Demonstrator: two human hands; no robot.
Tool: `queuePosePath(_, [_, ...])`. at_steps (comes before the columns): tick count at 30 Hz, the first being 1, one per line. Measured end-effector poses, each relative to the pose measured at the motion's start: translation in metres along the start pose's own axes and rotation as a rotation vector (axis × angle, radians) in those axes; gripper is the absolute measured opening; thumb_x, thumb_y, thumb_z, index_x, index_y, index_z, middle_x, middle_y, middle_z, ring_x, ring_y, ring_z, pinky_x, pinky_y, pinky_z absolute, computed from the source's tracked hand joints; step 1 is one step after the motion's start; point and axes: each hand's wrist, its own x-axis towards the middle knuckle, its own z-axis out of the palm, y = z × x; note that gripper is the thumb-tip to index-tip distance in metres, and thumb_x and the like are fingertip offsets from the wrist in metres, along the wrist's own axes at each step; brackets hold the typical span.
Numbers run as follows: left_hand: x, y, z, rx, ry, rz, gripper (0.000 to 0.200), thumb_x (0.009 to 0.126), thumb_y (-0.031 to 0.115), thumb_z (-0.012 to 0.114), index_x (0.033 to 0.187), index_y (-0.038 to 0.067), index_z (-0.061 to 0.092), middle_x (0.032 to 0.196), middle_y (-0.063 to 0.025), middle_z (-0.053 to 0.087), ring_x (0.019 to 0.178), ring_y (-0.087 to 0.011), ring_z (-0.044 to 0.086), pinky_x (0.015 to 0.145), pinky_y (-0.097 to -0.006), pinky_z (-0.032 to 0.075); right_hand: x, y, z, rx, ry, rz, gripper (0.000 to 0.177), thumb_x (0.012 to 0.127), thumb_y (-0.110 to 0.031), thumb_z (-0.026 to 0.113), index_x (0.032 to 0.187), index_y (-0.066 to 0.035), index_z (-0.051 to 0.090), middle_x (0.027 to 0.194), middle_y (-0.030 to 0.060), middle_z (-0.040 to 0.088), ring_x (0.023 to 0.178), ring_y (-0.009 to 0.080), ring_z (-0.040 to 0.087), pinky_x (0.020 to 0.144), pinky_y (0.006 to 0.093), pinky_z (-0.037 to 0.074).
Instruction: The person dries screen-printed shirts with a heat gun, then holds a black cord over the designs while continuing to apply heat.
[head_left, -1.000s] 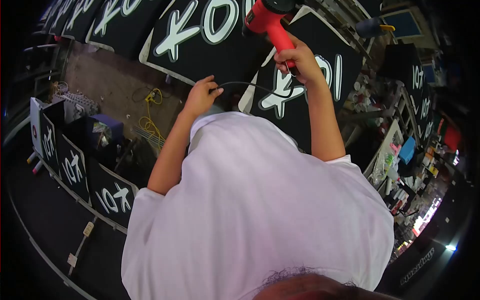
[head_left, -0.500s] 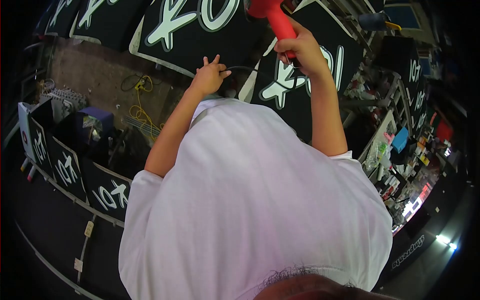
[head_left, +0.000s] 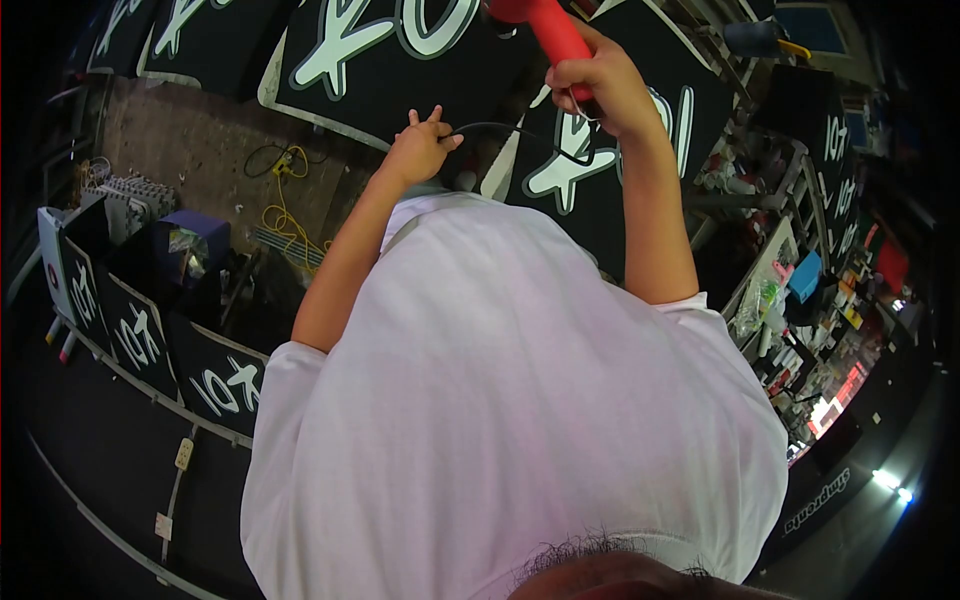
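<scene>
**A:** Where was the heat gun (head_left: pixel 545 25)?

**B:** Up high. The right hand (head_left: pixel 598 85) had its fingers (head_left: pixel 570 75) clamped round the handle, arm raised. The left hand (head_left: pixel 420 150) touched the cord (head_left: pixel 510 130) just below — couldn't tell if it gripped.

Two hands are showing, left hand (head_left: pixel 420 152) and right hand (head_left: pixel 600 85), and one red heat gun (head_left: pixel 555 30), one black cord (head_left: pixel 510 128), three larger sign panels (head_left: pixel 400 70) up top, three small sign panels (head_left: pixel 135 335) at lower left, one yellow cable (head_left: pixel 285 215) and one blue bin (head_left: pixel 200 232) are sitting around them.
</scene>
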Motion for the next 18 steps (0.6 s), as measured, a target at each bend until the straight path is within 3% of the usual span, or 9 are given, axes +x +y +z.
queuePosePath(3, [-0.001, 0.003, 0.000, 0.002, -0.007, 0.018, 0.041, 0.102, 0.045, 0.058, 0.118, 0.009, 0.069, 0.168, -0.0134, 0.029, 0.151, -0.0564, 0.016, 0.114, -0.0748, 0.025, 0.013, 0.001, -0.005, 0.022, -0.033, -0.014, 0.071, 0.072, -0.002, 0.068, 0.142, -0.002, 0.056, 0.073, 0.0065, 0.059, 0.051, 0.0138, 0.059, 0.047, 0.0264, 0.046])
queuePosePath(5, [-0.009, 0.014, -0.001, -0.048, 0.134, 0.035, 0.038, 0.103, 0.031, 0.059, 0.091, -0.002, 0.072, 0.120, -0.0272, 0.069, 0.151, -0.0322, 0.034, 0.129, -0.0493, 0.012, 0.022, -0.005, -0.006, 0.018, -0.037, -0.003, 0.077, 0.073, 0.001, 0.065, 0.148, -0.005, 0.050, 0.073, 0.0066, 0.059, 0.050, 0.0144, 0.057, 0.045, 0.0276, 0.046])
queuePosePath(7, [-0.009, 0.013, -0.002, -0.053, 0.127, 0.034, 0.038, 0.103, 0.031, 0.059, 0.089, -0.002, 0.072, 0.117, -0.0266, 0.069, 0.151, -0.0318, 0.034, 0.129, -0.0492, 0.011, 0.033, -0.009, -0.010, 0.014, -0.035, 0.007, 0.082, 0.075, 0.005, 0.062, 0.154, -0.008, 0.045, 0.072, 0.0067, 0.058, 0.048, 0.0149, 0.055, 0.043, 0.0289, 0.045])
queuePosePath(9, [-0.008, 0.011, -0.003, -0.058, 0.122, 0.034, 0.038, 0.103, 0.030, 0.058, 0.088, -0.002, 0.071, 0.115, -0.0260, 0.070, 0.150, -0.0314, 0.035, 0.129, -0.0492, 0.011, 0.045, -0.013, -0.011, 0.123, -0.011, 0.025, 0.076, 0.074, 0.004, 0.063, 0.148, -0.003, 0.049, 0.070, 0.0063, 0.056, 0.047, 0.0154, 0.056, 0.043, 0.0285, 0.045])
queuePosePath(11, [-0.008, 0.008, -0.004, -0.089, 0.121, 0.049, 0.038, 0.103, 0.029, 0.058, 0.087, -0.003, 0.070, 0.112, -0.0250, 0.071, 0.150, -0.0312, 0.036, 0.129, -0.0491, 0.012, 0.046, -0.023, -0.007, -0.031, -0.011, 0.000, 0.070, 0.074, 0.003, 0.062, 0.143, 0.000, 0.051, 0.069, 0.0061, 0.055, 0.048, 0.0157, 0.057, 0.044, 0.0284, 0.045])
queuePosePath(13, [-0.010, 0.013, -0.009, -0.088, 0.106, 0.051, 0.037, 0.103, 0.028, 0.058, 0.086, -0.003, 0.070, 0.110, -0.0244, 0.072, 0.150, -0.0311, 0.037, 0.129, -0.0490, 0.012, 0.058, -0.019, -0.014, 0.187, -0.016, -0.001, 0.069, 0.074, 0.004, 0.062, 0.141, 0.000, 0.051, 0.070, 0.0068, 0.056, 0.048, 0.0157, 0.057, 0.044, 0.0286, 0.046])
queuePosePath(18, [-0.007, 0.009, -0.003, -0.077, 0.119, 0.033, 0.036, 0.103, 0.026, 0.058, 0.085, -0.003, 0.067, 0.106, -0.0217, 0.073, 0.148, -0.0316, 0.038, 0.129, -0.0478, 0.012, 0.068, -0.023, -0.011, -0.002, 0.062, -0.021, 0.069, 0.072, 0.005, 0.061, 0.139, -0.001, 0.051, 0.070, 0.0083, 0.058, 0.047, 0.0165, 0.056, 0.043, 0.0287, 0.046])
